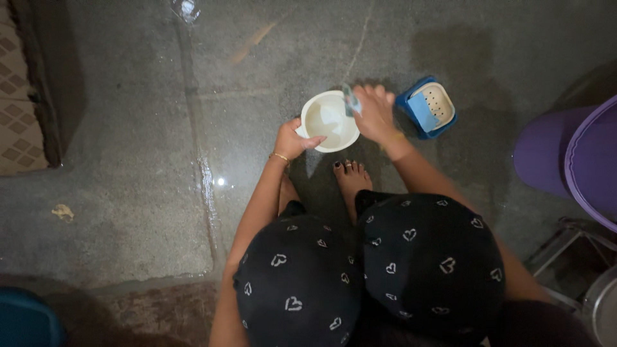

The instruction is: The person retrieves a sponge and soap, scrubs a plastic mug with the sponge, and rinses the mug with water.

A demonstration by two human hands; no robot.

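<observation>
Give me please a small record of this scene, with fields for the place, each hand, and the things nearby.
place: wet grey stone floor, dim light
posture: person crouching, one bare foot under the bowl's near side
left hand: grips the rim of a white bowl
right hand: holds a small scrubbing pad at the bowl's rim
bowl contents: pale and shiny inside, cannot tell what
right of bowl: blue soap holder with a white perforated insert
far right: purple tub
far left: patterned mat
</observation>
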